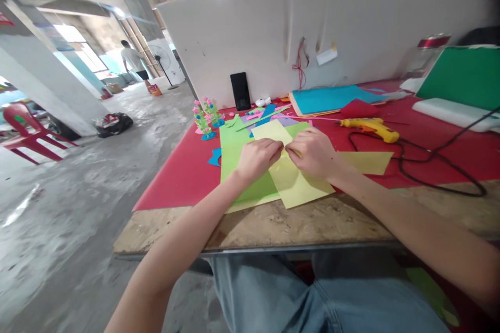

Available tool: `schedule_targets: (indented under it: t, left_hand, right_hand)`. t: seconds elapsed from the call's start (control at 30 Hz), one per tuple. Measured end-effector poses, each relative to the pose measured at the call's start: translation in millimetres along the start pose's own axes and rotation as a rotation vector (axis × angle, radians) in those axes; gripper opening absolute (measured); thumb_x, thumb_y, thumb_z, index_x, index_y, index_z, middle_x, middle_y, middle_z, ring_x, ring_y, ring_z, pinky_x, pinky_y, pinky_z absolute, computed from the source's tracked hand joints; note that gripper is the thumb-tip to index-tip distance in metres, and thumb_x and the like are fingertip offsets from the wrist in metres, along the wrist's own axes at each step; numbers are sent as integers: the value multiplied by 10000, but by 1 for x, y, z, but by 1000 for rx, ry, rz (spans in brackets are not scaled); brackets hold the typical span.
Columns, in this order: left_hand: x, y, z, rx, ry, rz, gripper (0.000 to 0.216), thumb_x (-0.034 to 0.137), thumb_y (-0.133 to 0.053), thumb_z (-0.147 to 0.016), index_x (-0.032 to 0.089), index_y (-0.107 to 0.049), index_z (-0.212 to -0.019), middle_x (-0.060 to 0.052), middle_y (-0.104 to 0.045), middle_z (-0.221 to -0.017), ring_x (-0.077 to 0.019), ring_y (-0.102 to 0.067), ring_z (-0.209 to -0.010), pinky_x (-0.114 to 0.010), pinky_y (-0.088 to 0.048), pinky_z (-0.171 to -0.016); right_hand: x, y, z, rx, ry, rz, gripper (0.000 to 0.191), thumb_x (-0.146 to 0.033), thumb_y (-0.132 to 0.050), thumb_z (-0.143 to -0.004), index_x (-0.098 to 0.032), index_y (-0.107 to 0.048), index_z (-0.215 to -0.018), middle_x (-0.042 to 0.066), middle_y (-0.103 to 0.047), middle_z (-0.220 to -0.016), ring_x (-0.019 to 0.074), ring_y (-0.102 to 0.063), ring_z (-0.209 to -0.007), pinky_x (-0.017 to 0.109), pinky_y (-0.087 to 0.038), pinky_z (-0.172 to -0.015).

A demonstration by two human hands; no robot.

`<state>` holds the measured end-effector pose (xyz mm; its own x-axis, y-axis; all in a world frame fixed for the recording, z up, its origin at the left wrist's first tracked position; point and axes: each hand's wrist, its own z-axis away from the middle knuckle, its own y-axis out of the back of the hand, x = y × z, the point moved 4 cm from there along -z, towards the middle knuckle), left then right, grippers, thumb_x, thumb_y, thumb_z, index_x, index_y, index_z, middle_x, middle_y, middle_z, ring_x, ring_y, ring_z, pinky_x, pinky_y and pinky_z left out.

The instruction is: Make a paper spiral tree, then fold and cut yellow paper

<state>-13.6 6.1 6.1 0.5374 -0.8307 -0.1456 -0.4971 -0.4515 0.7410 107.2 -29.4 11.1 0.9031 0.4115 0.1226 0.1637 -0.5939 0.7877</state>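
Note:
A pale yellow paper sheet (299,184) lies on the table near its front edge, partly over a green sheet (234,158). My left hand (258,158) and my right hand (312,153) meet over the yellow sheet, knuckles up and fingers curled, both pinching the paper where they touch. What lies between the fingertips is hidden. A second yellow piece (367,162) lies just right of my right hand.
A yellow glue gun (371,128) with a black cable (429,166) lies to the right on the red table cover (183,177). Blue paper (328,99), paper scraps, small paper figures (206,117), a phone (240,91) and a white partition stand behind. A person stands far back left.

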Motion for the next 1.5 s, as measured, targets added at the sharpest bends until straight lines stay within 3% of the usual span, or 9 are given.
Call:
schedule_targets:
  t: [0.33, 0.43, 0.53, 0.63, 0.8, 0.9, 1.07, 1.2, 1.5]
  left_hand:
    - [-81, 2, 15, -5, 407, -75, 177, 218, -452, -810, 174, -624, -816, -61, -684, -801, -203, -624, -710, -242, -386, -537]
    - [-97, 3, 21, 7, 508, -17, 256, 261, -354, -870, 165, -568, -972, -54, -689, -788, -181, -627, -651, -241, -416, -538]
    - [-90, 2, 17, -20, 424, 279, 339, 352, -327, -888, 162, -474, -1128, -62, -667, -955, -154, -628, -809, -231, -462, -662]
    - [-62, 2, 10, -104, 200, 397, 368, 430, -505, -793, 168, -554, -1047, -67, -633, -1048, -175, -588, -959, -239, -438, -803]
    - [-31, -1, 8, -124, 205, 155, 253, 308, -438, -851, 167, -629, -936, -46, -688, -766, -148, -623, -632, -212, -415, -556]
    - [-19, -1, 8, -119, 192, 134, 262, 289, -406, -866, 170, -631, -925, -45, -688, -751, -138, -617, -607, -204, -394, -535]
    - [-2, 3, 6, -106, 100, 123, 304, 313, -372, -883, 164, -635, -856, -34, -668, -683, -120, -592, -577, -197, -366, -514]
    - [-1, 8, 5, -75, 92, 96, 380, 341, -308, -903, 158, -635, -842, -23, -655, -617, -105, -556, -481, -204, -319, -456]
    - [-40, 10, 7, 1, 230, 84, 359, 360, -343, -887, 176, -651, -880, -40, -692, -790, -146, -635, -667, -206, -416, -564]
  right_hand:
    - [17, 8, 1, 86, -5, 26, 208, -141, -491, -709, -169, -569, -518, -19, -553, -532, 118, -456, -590, 286, -317, -692]
    - [19, 8, 1, 86, -2, -4, 186, -145, -497, -720, -172, -603, -569, -17, -581, -573, 125, -488, -616, 289, -326, -698]
    - [20, 8, 1, 99, 11, -65, 172, -145, -498, -742, -173, -630, -637, -13, -618, -657, 129, -531, -676, 290, -335, -721]
    - [19, 7, 1, 127, 22, -113, 158, -145, -497, -758, -168, -638, -691, -1, -637, -732, 135, -557, -730, 293, -346, -748]
    - [19, 8, 2, 241, -28, -137, 140, -161, -518, -759, -153, -635, -837, 32, -647, -856, 166, -570, -814, 300, -376, -752]
    - [14, 10, 3, 298, -25, -179, 149, -187, -517, -775, -155, -624, -873, 37, -642, -891, 169, -564, -845, 300, -381, -762]
    - [3, 14, 2, 312, 19, -282, 121, -207, -496, -800, -172, -610, -776, 12, -640, -807, 139, -557, -776, 283, -374, -741]
    - [3, 15, 2, 323, -24, -280, 112, -205, -505, -782, -180, -609, -746, 4, -642, -784, 134, -563, -748, 274, -381, -725]
    - [48, 11, 3, 358, -217, -100, 100, -190, -528, -729, -165, -618, -694, 24, -648, -743, 162, -578, -707, 274, -397, -671]
